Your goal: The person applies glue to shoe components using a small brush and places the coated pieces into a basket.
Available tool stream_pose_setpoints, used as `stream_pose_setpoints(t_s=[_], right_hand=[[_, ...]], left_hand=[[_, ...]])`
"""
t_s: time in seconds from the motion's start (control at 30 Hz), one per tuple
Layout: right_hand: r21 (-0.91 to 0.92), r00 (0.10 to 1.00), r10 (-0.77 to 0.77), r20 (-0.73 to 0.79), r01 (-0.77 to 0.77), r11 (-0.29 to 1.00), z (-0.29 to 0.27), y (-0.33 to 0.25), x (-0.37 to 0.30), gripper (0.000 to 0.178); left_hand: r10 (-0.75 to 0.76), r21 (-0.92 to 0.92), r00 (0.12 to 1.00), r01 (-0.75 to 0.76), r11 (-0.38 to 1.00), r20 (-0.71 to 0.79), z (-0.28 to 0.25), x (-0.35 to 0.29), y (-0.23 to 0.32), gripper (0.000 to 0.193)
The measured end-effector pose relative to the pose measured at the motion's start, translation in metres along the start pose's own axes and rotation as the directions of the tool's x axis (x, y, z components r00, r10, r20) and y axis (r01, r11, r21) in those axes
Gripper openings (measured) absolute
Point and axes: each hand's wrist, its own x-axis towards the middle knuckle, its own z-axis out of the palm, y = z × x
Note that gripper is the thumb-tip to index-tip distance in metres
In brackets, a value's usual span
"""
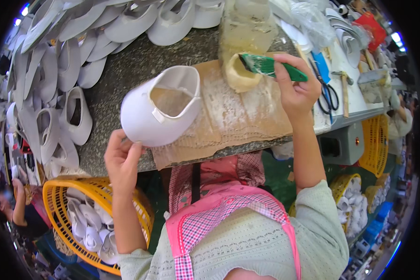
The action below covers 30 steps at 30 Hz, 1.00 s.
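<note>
My left hand (122, 161) pinches the lower left edge of a white shoe upper (142, 116), which is tilted above the table with its opening facing up. My right hand (297, 88) is closed round the green handle of a brush (275, 67). The brush's bristle end is over the mouth of a cloudy plastic jug (247, 35), whose cut opening is coated with pale, glue-like stuff. Under both lies a sheet of brown cardboard (228, 133), smeared with whitish residue.
Many white uppers (67, 65) are heaped on the speckled table (112, 77) at far left. Scissors (328, 98) and a hammer (345, 93) lie at right. A yellow basket (49, 196) of uppers stands lower left. Other people (21, 210) are at both sides.
</note>
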Motion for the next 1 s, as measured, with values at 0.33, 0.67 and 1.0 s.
stream_pose_setpoints(t_s=[0.33, 0.67, 1.0], right_hand=[[0.073, 0.977, 0.067, 0.200, -0.083, 0.994, -0.052, 0.017, -0.007, 0.009], [0.237, 0.973, -0.028, 0.229, -0.028, 0.971, -0.003, -0.018, -0.032, 0.015], [0.118, 0.854, -0.212, 0.475, 0.176, 0.977, 0.047, -0.013, -0.061, 0.019]], left_hand=[[0.057, -0.342, 0.816, 0.176, 0.923, 0.575, 0.046, 0.054, -0.009, 0.022], [0.048, 0.052, 0.997, -0.051, 0.997, 0.068, 0.022, 0.065, 0.039, 0.018], [0.067, 0.138, 0.988, -0.086, 0.987, 0.138, 0.024, 0.072, 0.032, 0.017]])
